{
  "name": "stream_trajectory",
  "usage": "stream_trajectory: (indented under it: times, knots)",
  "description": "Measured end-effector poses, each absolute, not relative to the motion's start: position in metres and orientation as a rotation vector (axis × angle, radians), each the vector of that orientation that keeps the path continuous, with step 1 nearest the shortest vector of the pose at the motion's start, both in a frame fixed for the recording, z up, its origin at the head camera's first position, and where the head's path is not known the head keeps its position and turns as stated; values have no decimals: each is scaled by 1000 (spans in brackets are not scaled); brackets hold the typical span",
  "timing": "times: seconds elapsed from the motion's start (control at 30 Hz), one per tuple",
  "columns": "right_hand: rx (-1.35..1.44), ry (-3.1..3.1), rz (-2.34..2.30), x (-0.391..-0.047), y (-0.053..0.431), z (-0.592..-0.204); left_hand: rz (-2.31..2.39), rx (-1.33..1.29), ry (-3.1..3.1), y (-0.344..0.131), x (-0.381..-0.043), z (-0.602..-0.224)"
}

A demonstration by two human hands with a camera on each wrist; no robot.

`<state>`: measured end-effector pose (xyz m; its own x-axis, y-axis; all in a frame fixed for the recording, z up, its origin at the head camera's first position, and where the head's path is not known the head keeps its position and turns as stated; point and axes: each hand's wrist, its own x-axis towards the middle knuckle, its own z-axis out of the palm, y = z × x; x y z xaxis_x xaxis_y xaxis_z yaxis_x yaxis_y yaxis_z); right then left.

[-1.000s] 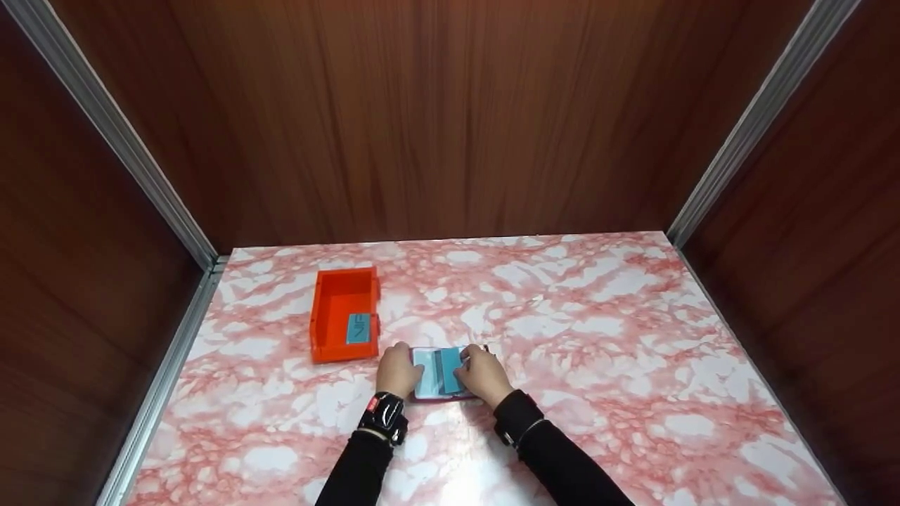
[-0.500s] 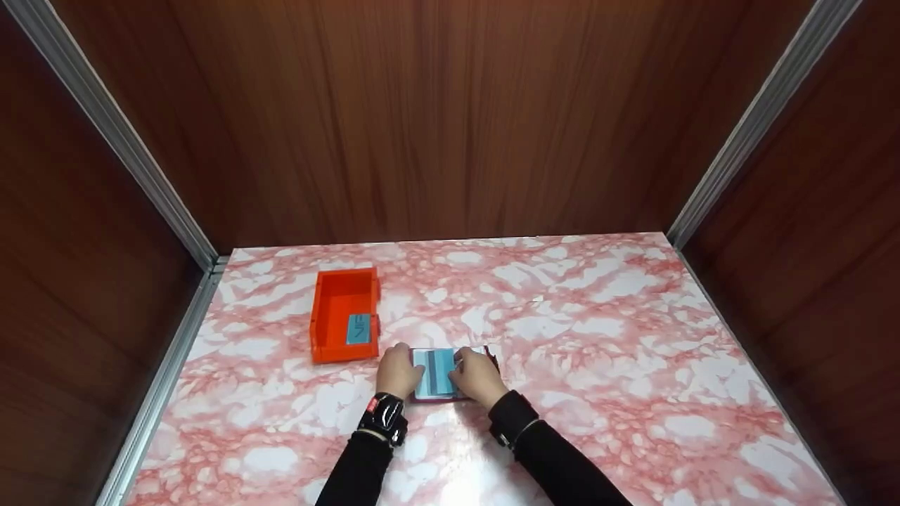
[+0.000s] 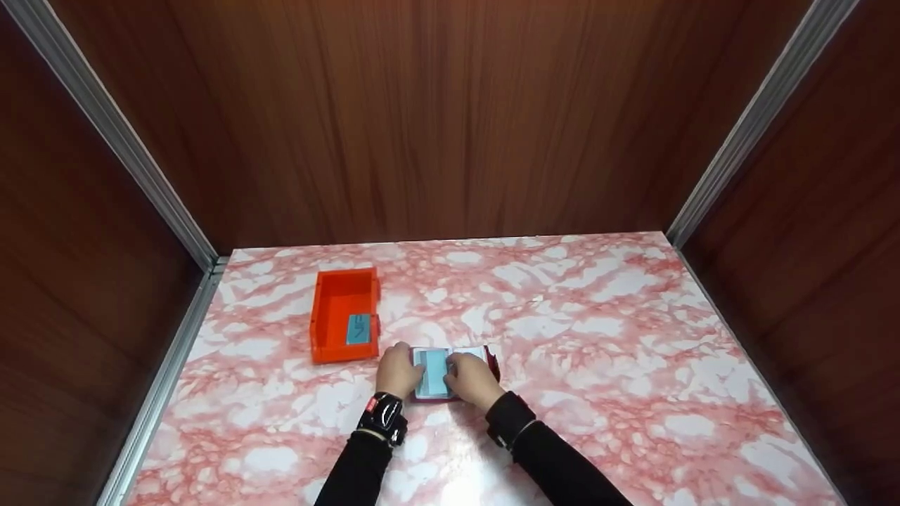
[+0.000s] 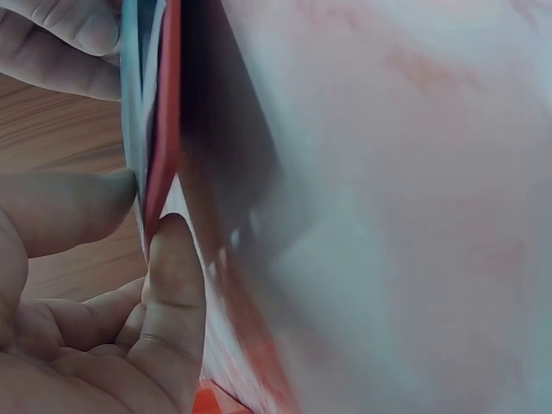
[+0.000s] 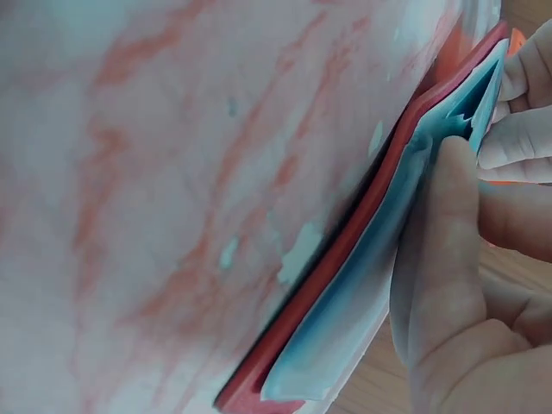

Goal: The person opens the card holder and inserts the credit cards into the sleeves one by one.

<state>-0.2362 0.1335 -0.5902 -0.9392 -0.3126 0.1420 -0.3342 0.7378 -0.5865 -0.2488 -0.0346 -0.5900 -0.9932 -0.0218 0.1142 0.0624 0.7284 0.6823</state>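
An opened card holder (image 3: 472, 350) with a red cover and clear sleeves lies on the table before me. My left hand (image 3: 398, 372) pinches its left edge, thumb on top and fingers beneath, as the left wrist view shows. A light blue card (image 3: 437, 371) sits mostly within the left-hand sleeve. At the card's right edge, near the holder's fold, my right hand (image 3: 475, 380) pinches it between thumb and fingers. In the right wrist view, the sleeve's mouth (image 5: 466, 108) gapes beside the right fingertips, and the red cover (image 5: 345, 250) runs under the pages.
An orange bin (image 3: 314, 330) stands on the table to the left, beyond my left hand. In its near right corner is another blue card (image 3: 358, 329) with dark lettering. Wood-grain panels (image 3: 450, 140) wall the marbled red-and-white table (image 3: 598, 323) at the back and sides.
My right hand has moved left with the blue card, which has slid further into the left sleeve. More of the holder's right page and red edge now shows. The left hand stays put.
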Motion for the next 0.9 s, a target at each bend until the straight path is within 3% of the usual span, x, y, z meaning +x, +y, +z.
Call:
stream_trajectory:
  times: [0.9]
  knots:
    - [576, -2755, 827, -242, 150, -580, -1121, -6, -2820, -36, -249, -593]
